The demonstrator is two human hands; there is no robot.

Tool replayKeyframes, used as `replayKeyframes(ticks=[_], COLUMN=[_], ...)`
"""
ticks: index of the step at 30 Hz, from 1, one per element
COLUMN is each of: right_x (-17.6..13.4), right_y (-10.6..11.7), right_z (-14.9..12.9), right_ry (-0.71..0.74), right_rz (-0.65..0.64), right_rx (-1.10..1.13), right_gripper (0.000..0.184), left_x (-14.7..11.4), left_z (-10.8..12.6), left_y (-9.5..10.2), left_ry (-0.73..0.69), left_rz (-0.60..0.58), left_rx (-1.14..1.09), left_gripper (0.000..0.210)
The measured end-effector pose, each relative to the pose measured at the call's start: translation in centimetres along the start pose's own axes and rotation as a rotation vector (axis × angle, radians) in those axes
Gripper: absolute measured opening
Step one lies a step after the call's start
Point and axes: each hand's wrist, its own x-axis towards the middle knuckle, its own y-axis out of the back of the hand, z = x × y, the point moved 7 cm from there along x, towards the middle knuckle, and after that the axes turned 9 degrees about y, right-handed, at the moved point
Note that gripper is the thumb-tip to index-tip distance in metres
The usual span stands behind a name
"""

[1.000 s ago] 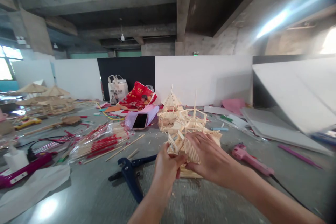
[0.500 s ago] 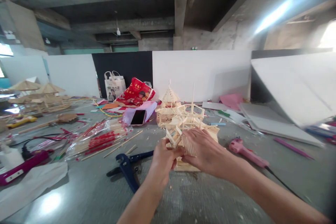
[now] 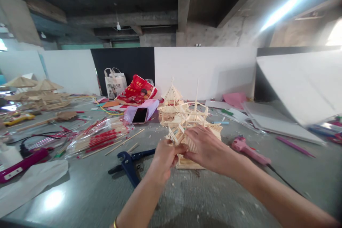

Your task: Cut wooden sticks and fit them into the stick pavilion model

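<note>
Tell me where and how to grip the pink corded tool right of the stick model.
Probably best by its slim handle, from above and the right: the pink corded tool lies flat, bulkier head pointing away, and the right forearm flanks its left.

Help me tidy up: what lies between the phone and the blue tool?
In the head view, a long stick and a shorter stick lie between the phone and tool.
</note>
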Motion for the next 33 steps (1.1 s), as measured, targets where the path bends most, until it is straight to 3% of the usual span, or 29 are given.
replayKeyframes(ticks=[3,9,16,20,33], right_x=[0.0,0.2,-0.4,-0.8,-0.7], right_y=[0.2,-0.2,-0.1,-0.1,0.0], right_z=[0.0,0.0,0.1,0.2,-0.4], right_ry=[-0.01,0.001,0.021,0.032,0.011], right_rz=[0.015,-0.026,-0.02,-0.018,-0.062], right_rx=[0.012,0.02,0.025,0.027,-0.001], right_gripper=[0.04,0.028,0.051,0.051,0.05], left_x=[0.0,-0.2,0.1,0.0,-0.6], left_z=[0.0,0.3,0.1,-0.2,-1.3], left_y=[0.0,-0.2,-0.1,0.1,0.4], left_ry=[0.015,0.017,0.0,-0.007,0.023], left_rz=[-0.005,-0.014,-0.016,-0.018,0.018], left_rx=[-0.005,0.018,0.056,0.062,0.025], left_gripper=[0.026,0.027,0.025,0.026,0.052])
